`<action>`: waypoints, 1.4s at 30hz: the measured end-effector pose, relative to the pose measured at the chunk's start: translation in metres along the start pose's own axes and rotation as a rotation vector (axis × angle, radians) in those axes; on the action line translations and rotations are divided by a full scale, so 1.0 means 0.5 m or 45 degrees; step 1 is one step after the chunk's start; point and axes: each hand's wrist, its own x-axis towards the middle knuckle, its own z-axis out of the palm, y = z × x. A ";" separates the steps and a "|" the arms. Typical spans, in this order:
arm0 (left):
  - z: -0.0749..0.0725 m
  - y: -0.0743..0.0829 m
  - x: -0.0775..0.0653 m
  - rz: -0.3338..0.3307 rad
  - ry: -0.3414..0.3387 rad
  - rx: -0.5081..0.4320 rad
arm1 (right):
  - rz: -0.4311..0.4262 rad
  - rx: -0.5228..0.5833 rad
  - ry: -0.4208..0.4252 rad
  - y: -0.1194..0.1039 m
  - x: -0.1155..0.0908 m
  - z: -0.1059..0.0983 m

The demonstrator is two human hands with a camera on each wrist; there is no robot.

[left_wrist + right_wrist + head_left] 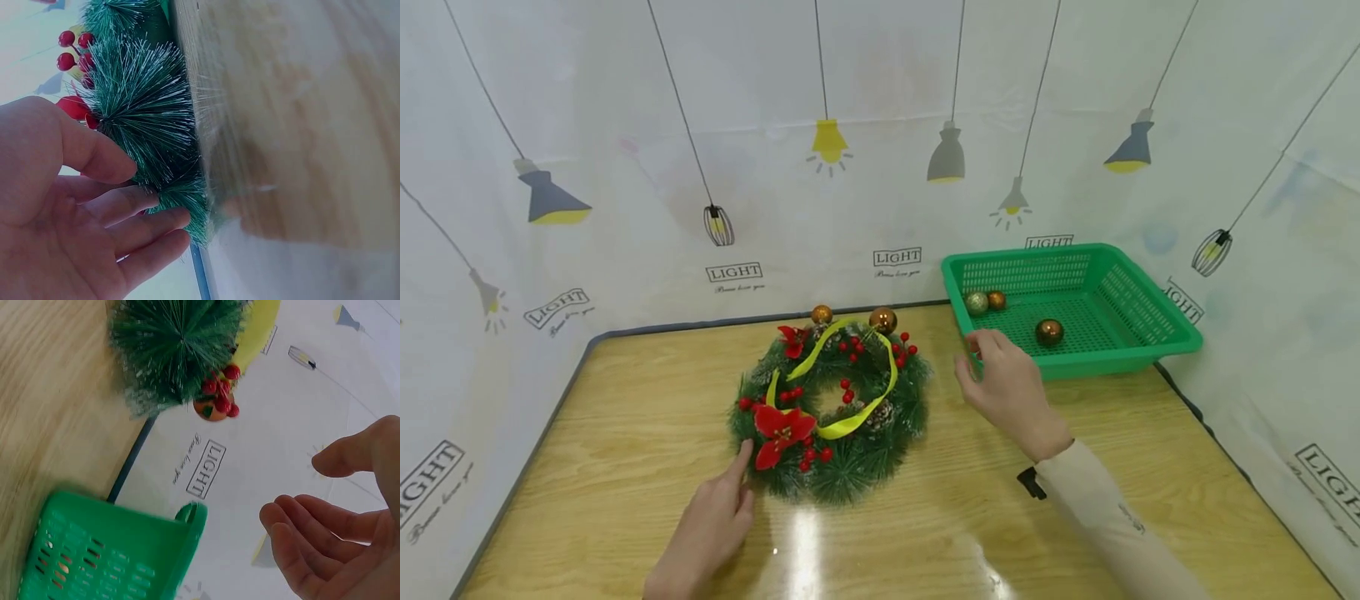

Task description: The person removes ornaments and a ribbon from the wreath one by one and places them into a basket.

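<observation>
A green pine wreath [842, 482] lies on the wooden table, trimmed with a red poinsettia [782, 432], red berries [847, 392], a pinecone [880, 414] and a loose yellow ribbon [853, 425]. Two copper baubles, one larger bauble [883, 320] and one smaller bauble [822, 314], show at its far edge. My left hand [711, 525] is at the near-left rim, its index fingertip beside the poinsettia; in the left wrist view its relaxed fingers [147, 228] meet the needles. Between wreath and basket hovers my right hand [1007, 396], fingers loosely bent and nothing in them.
At the back right stands a green plastic basket [1157, 343]. Inside it are a brown bauble [1049, 332], a pale gold bauble [977, 302] and a small copper bauble [997, 300]. A white printed curtain [820, 225] encloses the table's back and sides.
</observation>
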 end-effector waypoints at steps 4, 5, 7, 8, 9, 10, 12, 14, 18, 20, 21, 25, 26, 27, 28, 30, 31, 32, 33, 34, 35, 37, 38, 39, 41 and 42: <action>0.001 0.000 0.000 -0.007 -0.012 -0.021 | -0.011 0.025 -0.038 -0.016 -0.007 0.021; 0.001 0.000 0.001 -0.008 -0.014 -0.023 | -0.008 0.039 -0.049 -0.019 -0.009 0.027; 0.003 0.000 0.001 -0.012 -0.014 -0.023 | -0.001 0.065 -0.074 -0.024 -0.014 0.038; 0.003 -0.001 0.001 -0.014 -0.015 -0.023 | -0.001 0.077 -0.088 -0.026 -0.017 0.044; 0.003 -0.001 0.001 -0.016 -0.017 -0.023 | 0.002 0.084 -0.101 -0.027 -0.021 0.050; 0.003 -0.001 0.001 -0.018 -0.018 -0.022 | 0.003 0.088 -0.117 -0.029 -0.025 0.056; 0.002 -0.001 0.002 -0.024 -0.019 -0.016 | 0.006 0.096 -0.154 -0.031 -0.033 0.069; 0.002 -0.001 0.002 -0.027 -0.020 -0.010 | 0.010 0.099 -0.190 -0.034 -0.042 0.081; 0.001 0.000 0.004 -0.024 -0.023 -0.008 | 0.007 0.092 -0.224 -0.036 -0.055 0.097; 0.001 0.002 0.005 -0.024 -0.024 -0.017 | -0.002 0.081 -0.230 -0.036 -0.059 0.103; 0.001 0.002 0.005 -0.024 -0.026 -0.025 | -0.009 0.075 -0.232 -0.036 -0.061 0.106; 0.001 0.001 0.003 -0.026 -0.015 -0.029 | -0.037 0.061 -0.241 -0.041 -0.067 0.115; 0.001 0.000 0.002 -0.024 -0.010 -0.026 | -0.044 0.059 -0.242 -0.043 -0.067 0.118; 0.001 -0.001 0.001 -0.021 -0.005 -0.027 | -0.048 0.062 -0.245 -0.046 -0.068 0.120; 0.001 -0.001 0.001 -0.019 -0.002 -0.025 | -0.049 0.062 -0.241 -0.047 -0.070 0.122; 0.002 -0.001 0.002 -0.014 0.004 -0.025 | -0.047 0.070 -0.238 -0.050 -0.073 0.125; 0.002 -0.001 0.002 -0.012 0.005 -0.027 | -0.048 0.071 -0.235 -0.051 -0.075 0.127; 0.001 -0.001 0.001 -0.012 0.008 -0.030 | -0.046 0.084 -0.232 -0.053 -0.076 0.129; 0.001 -0.001 0.001 -0.012 0.009 -0.032 | -0.044 0.094 -0.228 -0.054 -0.077 0.130; 0.001 -0.001 0.002 -0.013 0.013 -0.032 | -0.042 0.104 -0.224 -0.054 -0.078 0.132; 0.001 -0.002 0.002 -0.014 0.014 -0.033 | -0.039 0.114 -0.225 -0.054 -0.079 0.132; 0.000 -0.002 0.001 -0.006 0.020 -0.033 | -0.035 0.131 -0.223 -0.054 -0.080 0.135; 0.000 -0.002 0.002 -0.004 0.022 -0.031 | -0.033 0.139 -0.225 -0.053 -0.081 0.135; 0.000 -0.002 0.002 -0.001 0.022 -0.029 | -0.037 0.141 -0.223 -0.053 -0.082 0.136; -0.001 -0.003 0.001 0.007 0.020 -0.026 | -0.043 0.144 -0.228 -0.052 -0.085 0.138; -0.001 -0.003 0.002 0.011 0.019 -0.024 | -0.051 0.141 -0.227 -0.052 -0.086 0.139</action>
